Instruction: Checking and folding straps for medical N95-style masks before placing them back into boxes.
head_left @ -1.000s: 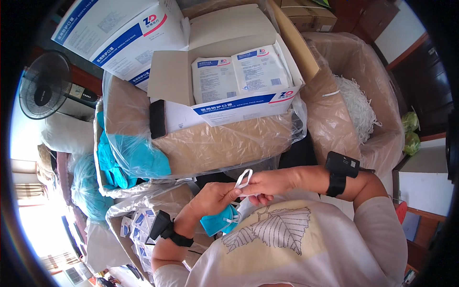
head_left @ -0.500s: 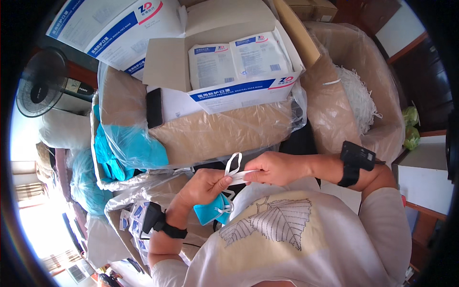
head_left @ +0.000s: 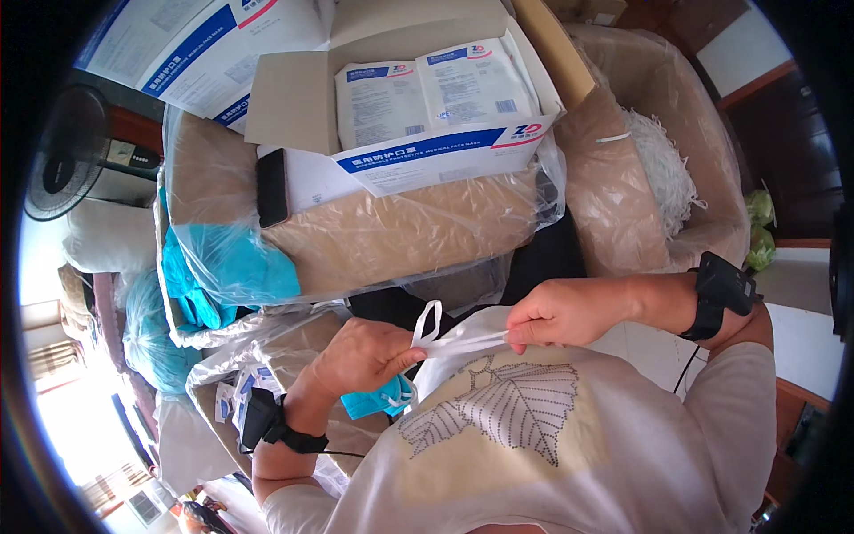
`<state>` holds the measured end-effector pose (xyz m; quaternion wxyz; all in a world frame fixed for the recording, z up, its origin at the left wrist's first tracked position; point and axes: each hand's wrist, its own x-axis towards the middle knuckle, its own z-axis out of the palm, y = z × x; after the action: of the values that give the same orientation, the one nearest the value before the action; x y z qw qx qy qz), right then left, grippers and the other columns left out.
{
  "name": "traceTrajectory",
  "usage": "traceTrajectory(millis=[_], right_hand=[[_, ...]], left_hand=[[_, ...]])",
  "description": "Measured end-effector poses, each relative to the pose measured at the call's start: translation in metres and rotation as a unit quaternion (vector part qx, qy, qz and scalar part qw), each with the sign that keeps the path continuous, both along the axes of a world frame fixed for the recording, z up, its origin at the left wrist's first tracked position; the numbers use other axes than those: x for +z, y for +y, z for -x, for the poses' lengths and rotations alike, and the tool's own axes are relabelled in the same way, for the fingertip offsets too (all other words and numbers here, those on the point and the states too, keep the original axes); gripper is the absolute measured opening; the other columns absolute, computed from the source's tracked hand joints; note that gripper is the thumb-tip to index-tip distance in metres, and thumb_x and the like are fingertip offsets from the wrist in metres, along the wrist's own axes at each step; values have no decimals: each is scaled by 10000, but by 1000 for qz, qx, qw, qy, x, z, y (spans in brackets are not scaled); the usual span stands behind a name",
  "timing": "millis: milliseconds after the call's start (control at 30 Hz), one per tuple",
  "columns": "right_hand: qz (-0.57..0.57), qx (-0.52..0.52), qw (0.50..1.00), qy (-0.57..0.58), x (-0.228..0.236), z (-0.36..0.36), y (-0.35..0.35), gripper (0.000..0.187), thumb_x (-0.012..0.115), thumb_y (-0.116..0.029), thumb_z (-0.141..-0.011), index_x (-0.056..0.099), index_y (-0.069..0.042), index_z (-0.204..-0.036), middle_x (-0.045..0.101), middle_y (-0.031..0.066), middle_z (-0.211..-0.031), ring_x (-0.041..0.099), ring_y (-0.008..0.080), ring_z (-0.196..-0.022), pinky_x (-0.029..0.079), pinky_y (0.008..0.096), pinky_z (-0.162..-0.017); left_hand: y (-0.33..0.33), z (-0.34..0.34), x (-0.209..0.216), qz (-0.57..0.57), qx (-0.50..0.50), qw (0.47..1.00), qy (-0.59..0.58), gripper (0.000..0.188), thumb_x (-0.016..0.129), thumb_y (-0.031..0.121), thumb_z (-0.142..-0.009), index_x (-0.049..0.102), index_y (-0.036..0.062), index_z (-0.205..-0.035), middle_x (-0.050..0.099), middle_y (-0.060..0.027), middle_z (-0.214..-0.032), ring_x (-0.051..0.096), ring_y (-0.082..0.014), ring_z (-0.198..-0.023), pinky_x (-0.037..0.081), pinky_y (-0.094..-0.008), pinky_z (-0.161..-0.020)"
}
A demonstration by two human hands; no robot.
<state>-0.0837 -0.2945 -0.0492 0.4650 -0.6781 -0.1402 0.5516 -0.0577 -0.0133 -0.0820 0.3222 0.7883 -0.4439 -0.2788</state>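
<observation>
In front of my chest, white elastic straps [head_left: 467, 342] stretch between my two hands. My left hand [head_left: 366, 354] pinches them at one end, a small loop standing up above its thumb. The fingers of my right hand [head_left: 562, 315] are closed on the other end. Just below my left hand is a blue face mask [head_left: 369, 404] with white straps of its own; the hand partly hides it, and whether the fingers also hold it I cannot tell.
Ahead, an open carton [head_left: 418, 173] of white packets rests on a plastic-lined box [head_left: 382, 240], beside a black phone [head_left: 272, 189]. Blue masks [head_left: 236, 262] fill the left side. White straps [head_left: 660, 169] lie heaped in the right-hand box. A fan [head_left: 67, 165] stands far left.
My right hand has moved right and my left hand slightly left and down, so the straps between them are longer. The blue mask has shifted left. The whole view has tilted slightly.
</observation>
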Motion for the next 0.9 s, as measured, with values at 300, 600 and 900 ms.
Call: traceTrajectory(millis=[300,600,900], right_hand=[[-5,-34,982,188,-16,9,-19,294,448,-279,-905,594,-30,-848,459,-28,-632,419,61,-569,373,200,-529],[8,-256,941,219,-109,24,-73,241,490,-202,-877,559,14,-959,520,6,-715,494,83,-617,443,220,-590],[83,-184,973,-111,-215,-6,54,489,474,-349,-876,448,-6,-1223,579,121,-1069,518,188,-1027,418,316,-860]], left_hand=[[-1,4,-3,17,4,1000,17,280,514,274,-855,541,58,-679,501,-108,-578,515,-299,-555,397,-385,-486],[48,-7,-24,88,411,897,136,381,383,283,-933,494,36,-664,478,12,-616,418,-57,-569,332,-227,-490],[0,-20,-39,306,414,837,183,600,273,479,-912,385,-20,-1225,601,-110,-893,588,-198,-824,466,-287,-746]])
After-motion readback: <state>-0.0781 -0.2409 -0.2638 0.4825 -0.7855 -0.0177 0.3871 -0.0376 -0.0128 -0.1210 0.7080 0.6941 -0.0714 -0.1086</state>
